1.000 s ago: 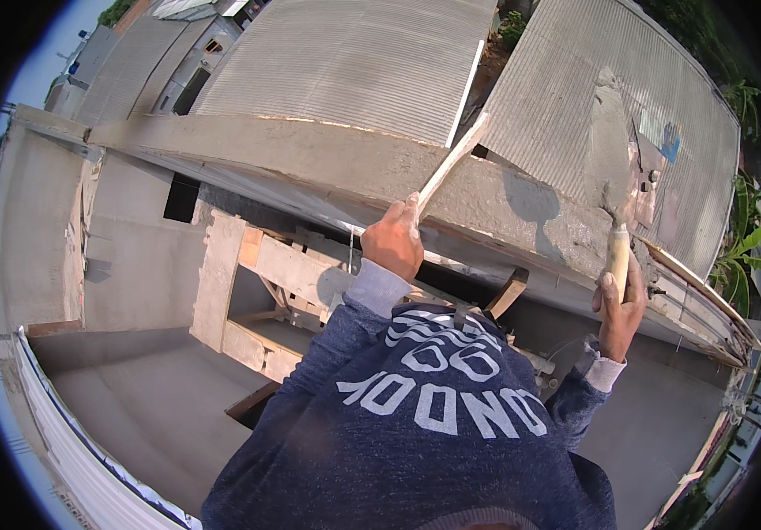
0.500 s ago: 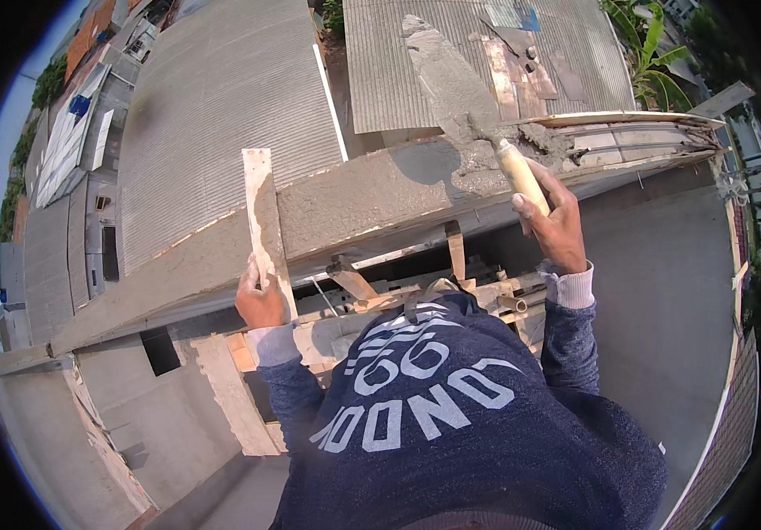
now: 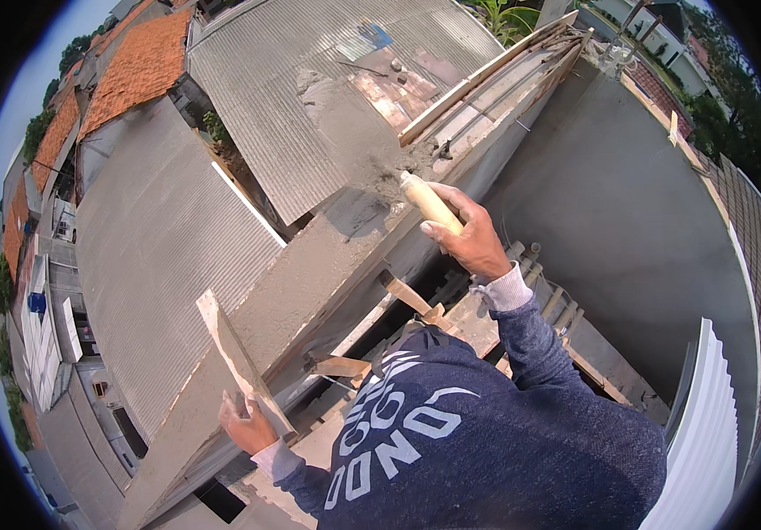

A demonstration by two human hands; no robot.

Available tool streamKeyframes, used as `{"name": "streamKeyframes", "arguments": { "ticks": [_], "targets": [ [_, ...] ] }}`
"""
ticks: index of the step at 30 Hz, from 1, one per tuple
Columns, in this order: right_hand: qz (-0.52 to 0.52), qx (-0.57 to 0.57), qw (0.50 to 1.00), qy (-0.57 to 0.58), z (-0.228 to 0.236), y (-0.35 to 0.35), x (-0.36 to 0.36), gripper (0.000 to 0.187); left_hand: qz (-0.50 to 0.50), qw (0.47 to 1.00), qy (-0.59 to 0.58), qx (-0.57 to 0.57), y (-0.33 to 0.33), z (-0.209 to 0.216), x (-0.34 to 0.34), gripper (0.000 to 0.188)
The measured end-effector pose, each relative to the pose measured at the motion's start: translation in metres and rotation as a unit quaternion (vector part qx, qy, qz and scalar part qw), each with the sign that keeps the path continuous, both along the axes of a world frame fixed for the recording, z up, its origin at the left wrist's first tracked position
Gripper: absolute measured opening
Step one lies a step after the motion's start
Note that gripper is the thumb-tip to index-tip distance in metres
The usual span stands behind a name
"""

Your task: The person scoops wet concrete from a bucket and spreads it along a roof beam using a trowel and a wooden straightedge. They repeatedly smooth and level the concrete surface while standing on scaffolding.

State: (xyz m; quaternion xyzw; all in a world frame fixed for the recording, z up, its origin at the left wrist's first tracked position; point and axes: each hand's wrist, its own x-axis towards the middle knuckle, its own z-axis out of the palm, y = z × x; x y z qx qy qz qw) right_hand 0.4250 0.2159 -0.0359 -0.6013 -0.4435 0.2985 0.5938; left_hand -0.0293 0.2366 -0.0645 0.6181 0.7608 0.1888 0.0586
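Note:
My right hand (image 3: 476, 238) is closed round the pale handle of a trowel (image 3: 432, 203). The trowel's mortar-smeared blade (image 3: 345, 124) points away to the far left, beyond the top of a narrow concrete beam (image 3: 266, 300). Wet grey mortar (image 3: 380, 177) clings where blade and handle meet. Across the beam's nearer stretch lies a short wooden board (image 3: 232, 349) with mortar on its face. My left hand (image 3: 248, 426) is beside the board's lower end, fingers apart; whether it touches the wood I cannot tell.
Formwork with steel bars (image 3: 495, 93) continues at the beam's far right end. Wooden braces (image 3: 407, 291) and bamboo poles (image 3: 566, 309) sit below the beam. A grey wall (image 3: 636, 194) rises at right, near a white corrugated sheet (image 3: 703, 433). Corrugated roofs (image 3: 151, 256) lie beyond.
The view has swung, so the beam now slants more steeply. My left hand's fingers have come off the board they were gripping. My right hand still holds the trowel.

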Motion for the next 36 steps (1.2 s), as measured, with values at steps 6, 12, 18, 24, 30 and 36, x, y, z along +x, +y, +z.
{"name": "streamKeyframes", "arguments": {
  "ticks": [6,12,18,24,30,36],
  "targets": [
    [-0.083,-0.051,0.993,0.072,-0.015,0.001,0.008,0.048,-0.224,0.966,-0.1,0.086,0.026,0.049,0.108,0.077],
    [-0.191,-0.014,0.978,0.086,-0.044,-0.007,0.009,0.038,-0.351,0.935,0.05,-0.014,0.094,0.0,0.189,0.124],
    [-0.254,-0.03,0.962,0.093,-0.055,-0.044,0.022,0.036,-0.364,0.91,0.166,-0.109,0.131,-0.026,0.197,0.138],
    [-0.299,-0.053,0.95,0.071,-0.085,-0.079,0.005,0.035,-0.42,0.887,0.152,-0.12,0.141,-0.032,0.197,0.138],
    [-0.28,-0.06,0.957,0.045,-0.093,-0.096,-0.057,0.039,-0.435,0.878,0.168,-0.111,0.148,-0.032,0.196,0.137],
    [-0.241,-0.057,0.967,0.068,-0.104,-0.109,-0.098,0.037,-0.475,0.864,0.131,-0.103,0.165,-0.045,0.185,0.133]
  ]
}}
